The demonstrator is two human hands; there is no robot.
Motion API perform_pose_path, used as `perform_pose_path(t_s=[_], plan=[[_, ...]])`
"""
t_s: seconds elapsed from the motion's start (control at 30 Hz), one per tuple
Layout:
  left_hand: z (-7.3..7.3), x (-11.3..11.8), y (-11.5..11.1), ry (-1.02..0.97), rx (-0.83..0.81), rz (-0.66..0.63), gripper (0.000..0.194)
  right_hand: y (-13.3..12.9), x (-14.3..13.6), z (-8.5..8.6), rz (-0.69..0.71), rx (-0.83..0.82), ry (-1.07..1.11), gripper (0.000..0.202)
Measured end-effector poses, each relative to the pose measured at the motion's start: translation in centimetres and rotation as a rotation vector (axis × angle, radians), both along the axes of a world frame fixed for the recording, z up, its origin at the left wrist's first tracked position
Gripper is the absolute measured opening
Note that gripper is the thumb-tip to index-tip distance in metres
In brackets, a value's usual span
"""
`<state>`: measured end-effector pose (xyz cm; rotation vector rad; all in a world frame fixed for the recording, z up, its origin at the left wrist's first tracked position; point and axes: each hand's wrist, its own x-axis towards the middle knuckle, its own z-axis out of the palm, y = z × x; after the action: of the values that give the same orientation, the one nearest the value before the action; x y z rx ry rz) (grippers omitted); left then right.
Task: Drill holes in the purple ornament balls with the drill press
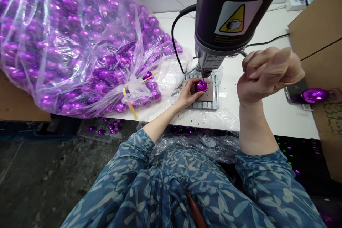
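Observation:
My left hand has its fingers and thumb closed round a shiny purple faceted ball. The ball rests on a flat brownish board, which lies on the grey metal base of a bench drill press. Directly above, the drill's tip meets or nearly meets the top of the ball; I cannot tell which. My right hand is raised to the right of the drill head, fingers curled into a fist. It seems to be round the press's feed handle, which is mostly hidden.
A big clear plastic bag of purple balls, tied with yellow string, fills the left. Cardboard boxes stand at the right, near a phone and another purple ball. A clear tray with purple balls sits below the table's left edge.

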<state>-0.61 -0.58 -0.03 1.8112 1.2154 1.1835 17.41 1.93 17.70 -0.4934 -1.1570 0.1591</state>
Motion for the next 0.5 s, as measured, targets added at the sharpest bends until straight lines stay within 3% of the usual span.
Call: perform_pose_path(t_s=[0.4, 0.5], plan=[[-0.3, 0.0, 0.1, 0.051, 0.04, -0.002, 0.058, 0.4, 0.5, -2.6, 0.059, 0.191, -0.04, 0.078], [-0.4, 0.0, 0.1, 0.06, 0.054, -0.001, 0.058, -0.1, 0.3, -2.2, 0.074, 0.178, -0.061, 0.079]])
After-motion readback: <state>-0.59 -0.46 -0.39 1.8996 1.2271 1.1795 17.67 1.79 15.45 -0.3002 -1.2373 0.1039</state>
